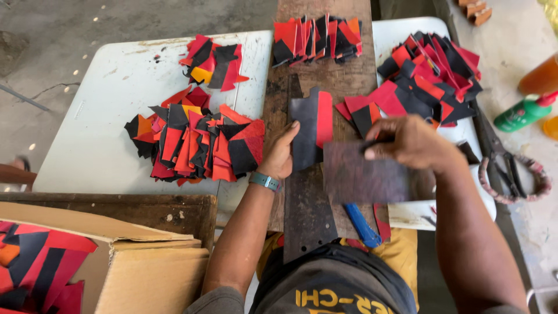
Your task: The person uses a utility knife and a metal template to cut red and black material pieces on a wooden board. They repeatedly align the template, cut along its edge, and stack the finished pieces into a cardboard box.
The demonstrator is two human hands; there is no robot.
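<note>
1. Black and red leather, stitched into one flat piece [313, 129], lies on the wooden plank [325, 75] at the centre of the frame. The left hand [281, 154] presses on its left edge, fingers flat and together, nothing gripped.
2. The right hand [410, 142], right of centre, pinches the top edge of a dark stiff rectangular sheet [363, 173]. The sheet is held just above the plank and overlaps the lower right corner of the leather piece.
3. A teal wristband [265, 181] sits on the left wrist.
4. A blue-handled tool [361, 225] lies on the plank below the sheet, near the person's lap.
5. Left of the left hand, a heap of red, orange and black offcuts [195, 139] rests on the white bench [104, 116]. A smaller heap [212, 61] lies above it.
6. At the top centre, a row of stacked red and black pieces [317, 38] stands on the plank.
7. In the upper right, a large pile of red and black pieces [430, 72] covers a second white surface.
8. Far right, scissors [505, 163] lie inside a braided ring [540, 183], with a green bottle [520, 113] above them.
9. In the lower left, a cardboard box [145, 273] holds more red and black pieces.
</note>
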